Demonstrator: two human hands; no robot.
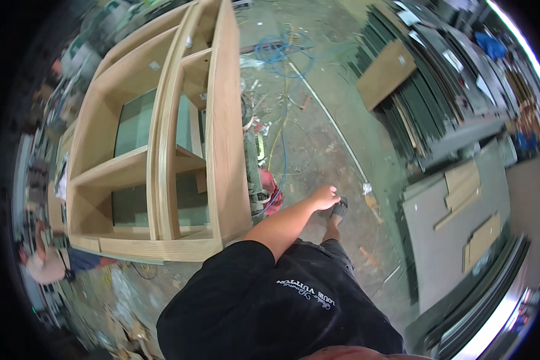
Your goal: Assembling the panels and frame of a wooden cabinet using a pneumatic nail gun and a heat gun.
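My left hand [325,197] hangs in front of my body, its forearm reaching across from the left sleeve. Its fingers are loosely bent and a little apart, with nothing seen in them. My right hand is out of view. Left of my arm, nearest to the hand among the large things, a pale wooden cabinet frame [228,120] stands with open compartments and a shelf. The hand does not touch it. Beyond the cabinet's near side, a red object [270,191] sits on the floor.
Stacked dark panels [438,102] fill the right, with a brown board [385,73] leaning on them. Grey sheets [429,240] carry wood offcuts [481,241]. A blue hose [285,54], a long thin strip [330,117] and scraps lie on the floor. Another person [47,264] bends at the left.
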